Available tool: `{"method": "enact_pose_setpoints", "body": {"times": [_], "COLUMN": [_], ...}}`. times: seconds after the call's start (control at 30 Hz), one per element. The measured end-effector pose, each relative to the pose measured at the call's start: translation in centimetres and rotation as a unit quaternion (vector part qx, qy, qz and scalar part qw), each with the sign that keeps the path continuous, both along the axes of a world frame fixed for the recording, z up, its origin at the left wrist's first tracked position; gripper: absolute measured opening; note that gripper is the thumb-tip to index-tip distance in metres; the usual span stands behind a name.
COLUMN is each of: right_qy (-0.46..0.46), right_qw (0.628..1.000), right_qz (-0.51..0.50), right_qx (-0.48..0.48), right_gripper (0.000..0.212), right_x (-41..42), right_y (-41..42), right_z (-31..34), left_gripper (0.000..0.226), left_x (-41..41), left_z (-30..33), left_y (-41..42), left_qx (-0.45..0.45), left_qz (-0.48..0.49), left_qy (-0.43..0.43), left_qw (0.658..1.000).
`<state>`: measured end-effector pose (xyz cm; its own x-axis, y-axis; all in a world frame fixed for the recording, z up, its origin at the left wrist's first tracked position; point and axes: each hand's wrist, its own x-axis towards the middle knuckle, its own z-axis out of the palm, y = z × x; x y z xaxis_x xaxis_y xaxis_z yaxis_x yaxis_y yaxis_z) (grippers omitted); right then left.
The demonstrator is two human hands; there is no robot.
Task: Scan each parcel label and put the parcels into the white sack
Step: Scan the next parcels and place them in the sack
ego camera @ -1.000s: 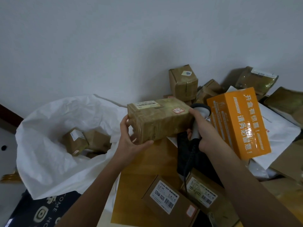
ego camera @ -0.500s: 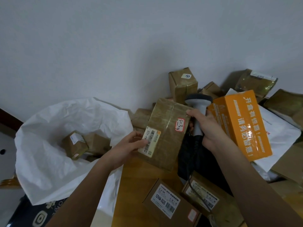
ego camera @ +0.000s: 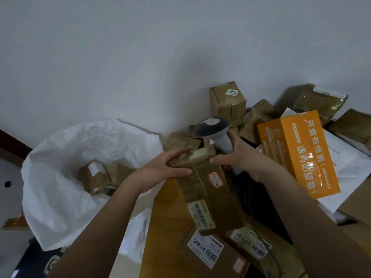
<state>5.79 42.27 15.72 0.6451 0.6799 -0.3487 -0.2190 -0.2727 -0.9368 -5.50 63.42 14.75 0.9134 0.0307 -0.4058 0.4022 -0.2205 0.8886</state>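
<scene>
Parcel turned end-up, label now facing you

Your left hand (ego camera: 164, 167) and right hand (ego camera: 243, 157) grip the taped parcel (ego camera: 208, 189) over the table; the right also holds the scanner (ego camera: 215, 131). Its barcode label (ego camera: 200, 214) swung low, unscanned; white sack (ego camera: 66, 157) waits left.

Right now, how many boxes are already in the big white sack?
2 show in the white sack: a labelled brown box at the front and a plain brown box just behind it. More may be hidden under the folds.

A taped brown parcel (ego camera: 208, 189) stands tilted on end at centre, barcode label (ego camera: 200, 214) near its bottom. The white sack (ego camera: 60, 177) gapes open at left, parcels inside.
</scene>
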Motion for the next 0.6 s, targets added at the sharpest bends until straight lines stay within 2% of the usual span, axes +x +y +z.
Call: {"method": "enact_pose_setpoints", "body": {"times": [0.07, 0.13, 0.2, 0.27, 0.33, 0.4, 0.47, 0.53, 0.6], "right_qy": [-0.016, -0.016, -0.006, -0.001, 0.01, 0.044, 0.086, 0.11, 0.113], "right_qw": [1.0, 1.0, 1.0, 0.995, 0.99, 0.986, 0.985, 0.985, 0.987], "right_qz": [0.019, 0.015, -0.028, -0.097, -0.141, -0.156, -0.151, -0.136, -0.118], "right_qx": [-0.013, -0.013, -0.005, -0.015, -0.022, -0.028, -0.021, 0.002, 0.016], "right_gripper": [0.072, 0.061, 0.045, 0.038, 0.037, 0.037, 0.038, 0.04, 0.038], "right_x": [-0.2, -0.2, -0.3, -0.2, 0.1, 0.2, 0.1, -0.1, -0.3], "right_y": [0.4, 0.8, 1.0, 1.1, 0.9, 0.6, 0.3, 0.2, 0.2], "right_z": [0.2, 0.1, 0.0, -0.1, -0.3, -0.2, 0.2, 0.6, 1.2], "left_gripper": [0.055, 0.041, 0.042, 0.051, 0.051, 0.049, 0.05, 0.052, 0.05], "left_x": [0.4, 0.4, 0.2, -0.2, -0.9, -1.5, -2.0, -2.3, -2.3], "left_z": [0.7, 0.6, -0.3, -1.9, -3.5, -5.0, -6.1, -6.9, -7.4], "left_y": [-0.4, -0.2, 0.6, 1.9, 3.4, 4.4, 5.0, 5.3, 5.3], "left_qx": [0.056, 0.079, 0.108, 0.112, 0.033, -0.104, -0.195, -0.228, -0.237], "left_qz": [-0.024, -0.005, 0.068, 0.2, 0.325, 0.409, 0.475, 0.51, 0.523], "left_qy": [0.01, 0.013, 0.013, 0.021, 0.037, 0.047, 0.041, 0.031, 0.023], "left_qw": [0.998, 0.997, 0.992, 0.973, 0.944, 0.905, 0.857, 0.829, 0.818]}}
